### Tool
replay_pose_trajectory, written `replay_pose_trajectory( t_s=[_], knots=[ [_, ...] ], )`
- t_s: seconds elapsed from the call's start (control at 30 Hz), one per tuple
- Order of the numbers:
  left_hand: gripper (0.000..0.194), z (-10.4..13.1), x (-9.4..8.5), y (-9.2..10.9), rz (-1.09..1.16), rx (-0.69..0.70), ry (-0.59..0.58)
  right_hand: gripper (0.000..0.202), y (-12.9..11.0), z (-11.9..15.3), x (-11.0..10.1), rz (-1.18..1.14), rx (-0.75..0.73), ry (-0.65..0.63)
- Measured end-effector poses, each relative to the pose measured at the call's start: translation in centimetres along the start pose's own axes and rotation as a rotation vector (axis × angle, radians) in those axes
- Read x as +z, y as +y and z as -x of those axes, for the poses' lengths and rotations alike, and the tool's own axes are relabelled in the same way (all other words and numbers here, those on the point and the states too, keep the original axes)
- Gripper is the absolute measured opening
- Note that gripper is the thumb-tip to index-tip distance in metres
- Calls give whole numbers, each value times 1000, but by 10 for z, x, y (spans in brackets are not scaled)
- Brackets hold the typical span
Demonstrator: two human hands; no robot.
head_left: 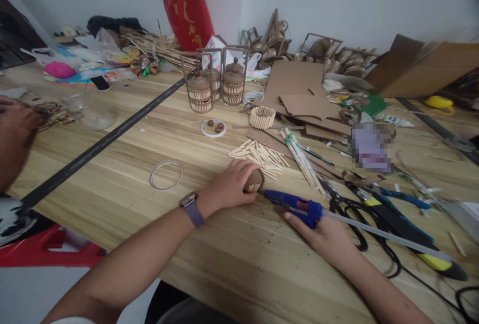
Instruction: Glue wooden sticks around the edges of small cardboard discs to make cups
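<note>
With its fingers around the rim, my left hand (235,183) grips a small round cardboard disc (253,180) that has short wooden sticks along part of its edge. My right hand (325,237) is closed on the handle of a blue glue gun (294,204). A long translucent glue stick (385,234) juts out of its back. The gun's nozzle points left and is close to the disc's near edge; whether they touch I cannot tell. Just beyond the disc lies a loose pile of short wooden sticks (262,154). A ring of upright sticks (262,117) stands farther back.
Several little lidded baskets (232,87) in frames stand at the back. Paper-wrapped chopsticks (299,157), scissors (348,209) and a utility knife (407,229) lie to the right. A tape roll (166,175) is on the left. Another person's hand (17,119) rests at the far left.
</note>
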State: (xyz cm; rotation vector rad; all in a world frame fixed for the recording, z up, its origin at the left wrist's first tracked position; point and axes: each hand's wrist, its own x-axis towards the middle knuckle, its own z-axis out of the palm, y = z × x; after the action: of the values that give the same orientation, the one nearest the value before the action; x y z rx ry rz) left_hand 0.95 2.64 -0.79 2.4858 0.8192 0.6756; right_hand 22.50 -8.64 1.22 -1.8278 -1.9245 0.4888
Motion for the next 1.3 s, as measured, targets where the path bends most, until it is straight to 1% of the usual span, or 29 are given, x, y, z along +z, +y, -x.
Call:
replay_pose_trajectory(
  t_s=[0.3,0.47,0.6,0.7,0.77,0.83,0.9,0.97,1.03,1.13,1.23,1.3],
  knots=[
    [64,0,0,0,23,3,13,36,1,1,1,-9,-3,17],
    [64,0,-2,2,23,1,13,37,0,1,2,-13,-20,34],
    [65,0,-2,2,18,2,11,38,1,-2,2,-88,52,103],
    [66,0,-2,0,13,2,13,40,4,-4,-2,-242,157,123],
    [66,1,-1,-1,9,9,14,42,6,-4,-7,-427,279,69],
    [66,1,-2,-1,5,9,12,37,8,-2,-14,-688,353,-18],
    [66,1,-2,-2,4,5,10,33,9,1,-22,-937,352,-101],
    [66,1,-3,-2,2,1,9,41,10,4,-28,-1103,344,-184],
    [66,1,-3,-2,2,1,9,48,12,6,-31,-1200,371,-260],
    [67,1,-4,-3,12,-5,9,56,14,9,-29,-1310,386,-344],
    [67,1,-4,-2,24,-16,8,62,13,10,-26,-1389,366,-385],
    [67,1,-4,-2,30,-17,9,62,12,10,-26,-1418,352,-381]
  ],
)
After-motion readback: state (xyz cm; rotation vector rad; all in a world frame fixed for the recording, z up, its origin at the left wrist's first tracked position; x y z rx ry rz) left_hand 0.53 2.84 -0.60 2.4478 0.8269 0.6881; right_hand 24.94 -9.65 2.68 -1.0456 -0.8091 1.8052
